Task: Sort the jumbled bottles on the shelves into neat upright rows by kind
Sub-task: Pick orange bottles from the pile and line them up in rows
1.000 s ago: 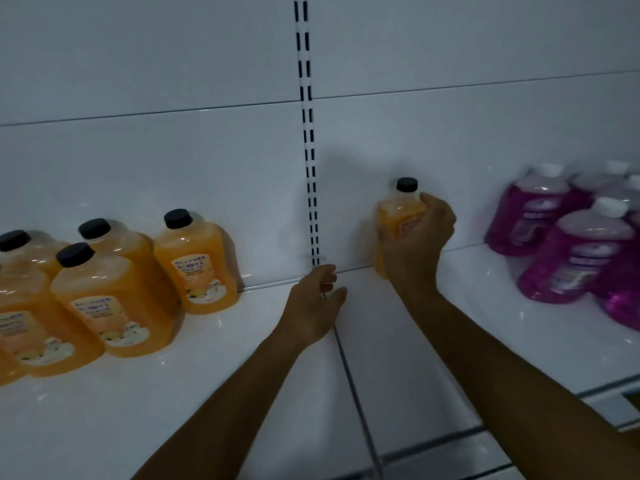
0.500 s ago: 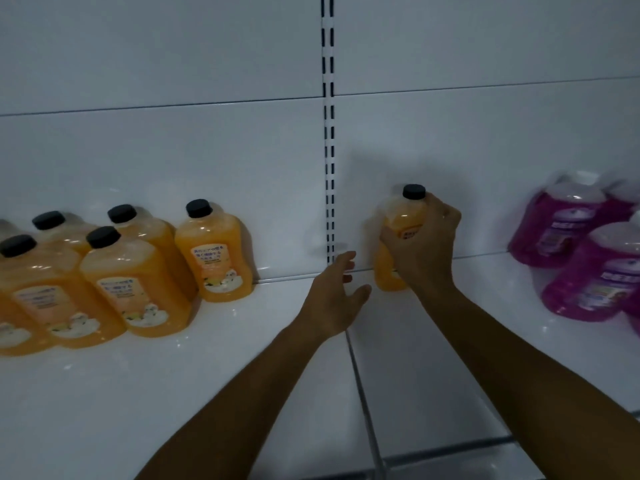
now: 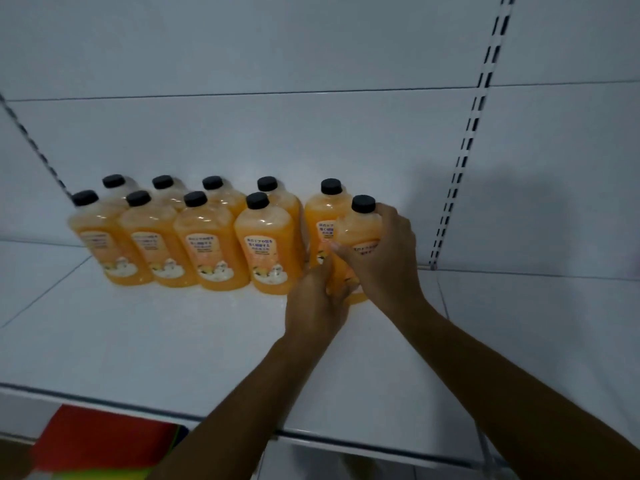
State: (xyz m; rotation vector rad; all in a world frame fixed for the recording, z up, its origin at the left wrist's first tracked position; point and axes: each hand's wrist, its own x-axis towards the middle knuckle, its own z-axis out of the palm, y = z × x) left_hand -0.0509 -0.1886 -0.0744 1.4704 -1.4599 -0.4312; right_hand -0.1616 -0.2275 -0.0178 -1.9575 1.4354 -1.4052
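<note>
Below shelf (image 3: 173, 358) front edge, we see red and green shape (image 3: 104, 441), blurred. On shelf, our left hand (image 3: 317, 303) wraps low part of orange bottle (image 3: 358, 233); our right hand (image 3: 384, 258) clamps its body from right, fingers curled round label. Bottle upright, base on shelf, at right end of front row. Left of it and behind, nine more orange bottles (image 3: 207, 244) upright in two rows, black caps, against back panel (image 3: 311, 133).

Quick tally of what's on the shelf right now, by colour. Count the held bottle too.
Orange bottles standing free: 9
Orange bottle held in both hands, left hand and right hand: 1
Pink bottles in view: 0
Total: 10, all with black caps.
</note>
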